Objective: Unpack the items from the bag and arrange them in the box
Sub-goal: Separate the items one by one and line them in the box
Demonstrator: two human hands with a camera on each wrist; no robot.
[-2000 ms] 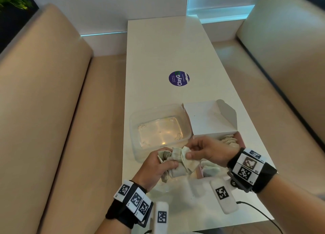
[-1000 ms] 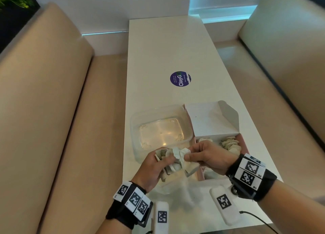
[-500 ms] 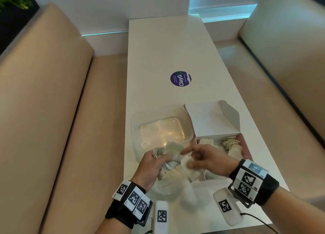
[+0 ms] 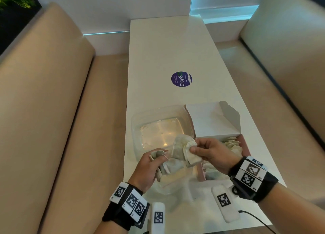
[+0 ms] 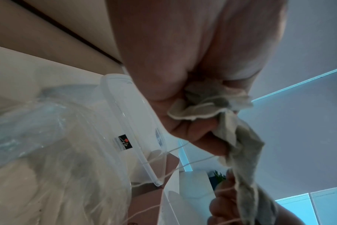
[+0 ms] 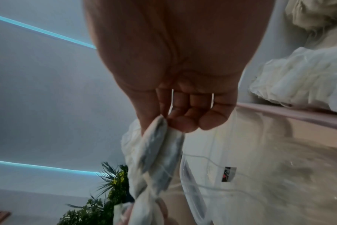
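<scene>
Right hand (image 4: 213,154): grip pinches one tea bag (image 4: 189,150) between thumb and forefinger, other fingers curled in; the right wrist view shows the same pinch (image 6: 160,129) on the bag's upper edge. Left hand (image 4: 149,166): grip clenched round a bunch of tea bags (image 4: 167,165), fingers curled over them, with thin strings trailing below in the left wrist view (image 5: 202,105). The pinched bag touches the bunch; both are held above the near edge of the surface (image 4: 167,49), between the two containers.

Clear plastic bag (image 4: 175,188): crumpled, lying on the surface under the hands.

Cardboard box (image 4: 244,145): just right of the hands, lid flap upright, pink outer wall; more tea bags (image 4: 231,143) lie inside it.

Clear plastic container (image 4: 158,126): just left of the box, touching it; only crumbs on its bottom.

Round purple sticker (image 4: 181,79): farther up the surface, well apart. Beige benches (image 4: 44,101) on both sides.
</scene>
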